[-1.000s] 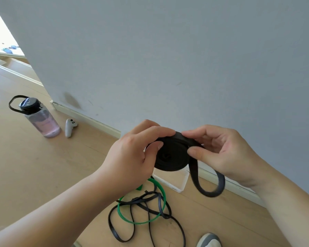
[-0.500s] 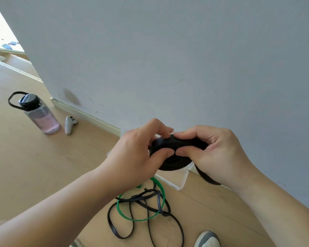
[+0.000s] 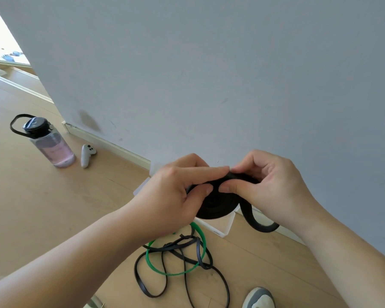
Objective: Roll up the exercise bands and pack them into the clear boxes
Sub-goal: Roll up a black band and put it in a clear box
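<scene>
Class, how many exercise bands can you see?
3 at least: a wide black band rolled between the left hand and right hand, a green band on the floor, a thin black band tangled with it; the tangle may hide more.

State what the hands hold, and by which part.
Both hold the rolled black band: left hand grips the coil's left rim, right hand pinches its top edge; loose tail hangs free.

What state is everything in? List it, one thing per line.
Black band: mostly rolled, tail hanging loose, gripped by left hand and right hand.
Green band: unrolled on floor, tangled with thin black bands.
Clear box: on floor, mostly hidden behind hands.
Bottle: upright, cap on.
</scene>
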